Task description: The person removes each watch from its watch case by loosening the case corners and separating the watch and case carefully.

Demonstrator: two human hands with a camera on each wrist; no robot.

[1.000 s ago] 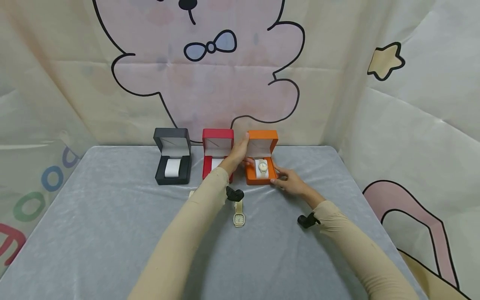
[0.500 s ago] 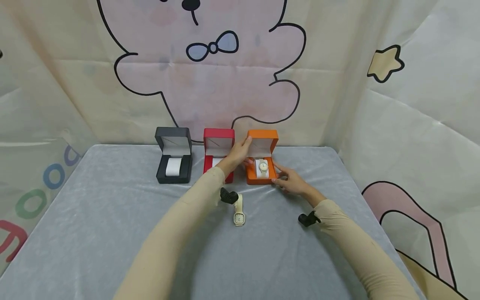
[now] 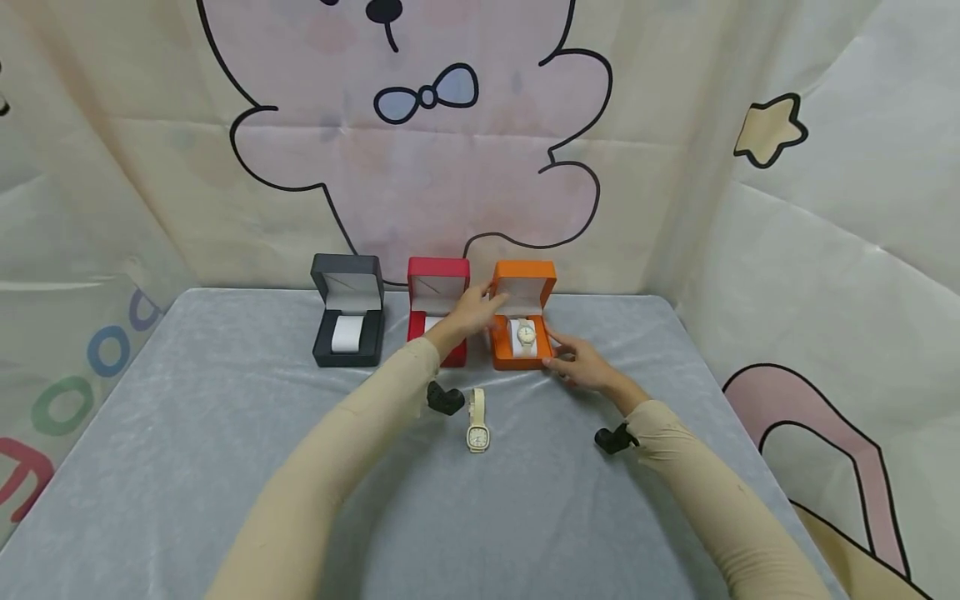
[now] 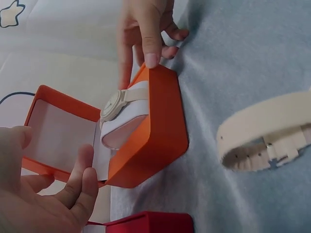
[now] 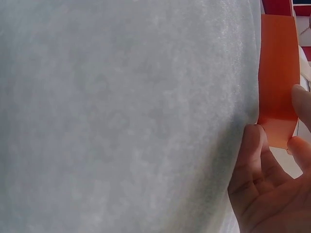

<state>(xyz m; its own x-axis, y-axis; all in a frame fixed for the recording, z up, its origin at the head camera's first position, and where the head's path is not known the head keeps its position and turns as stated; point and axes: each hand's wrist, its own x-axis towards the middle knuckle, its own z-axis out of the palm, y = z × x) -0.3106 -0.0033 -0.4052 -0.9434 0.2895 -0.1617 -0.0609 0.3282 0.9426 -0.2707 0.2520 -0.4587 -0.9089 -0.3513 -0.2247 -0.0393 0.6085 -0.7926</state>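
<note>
An orange watch box [image 3: 516, 363] stands with its lid [image 3: 519, 268] raised. Inside, a cream watch [image 4: 116, 106] is wrapped round a white cushion [image 4: 127, 127]. My left hand [image 3: 472, 310] hovers at the lid's left edge, its fingers loosely bent; in the left wrist view they lie before the lid, and contact is hard to tell. My right hand [image 3: 583, 364] grips the box's right side, thumb at the front corner and a finger along the side. Nearer me on the table lies a second cream watch [image 3: 477, 423], its strap buckled into a loop.
Left of the orange box stands an open red watch box [image 3: 438, 267], partly hidden by my left hand. A dark grey watch box [image 3: 347, 362] with a bare white cushion is open further left. Grey cloth covers the table [image 3: 225, 433]; a printed curtain [image 3: 420, 183] hangs behind.
My left hand has slid from the upper left edge of the orange lid down and slightly left, its forearm shifting left. My right hand stays on the box.
</note>
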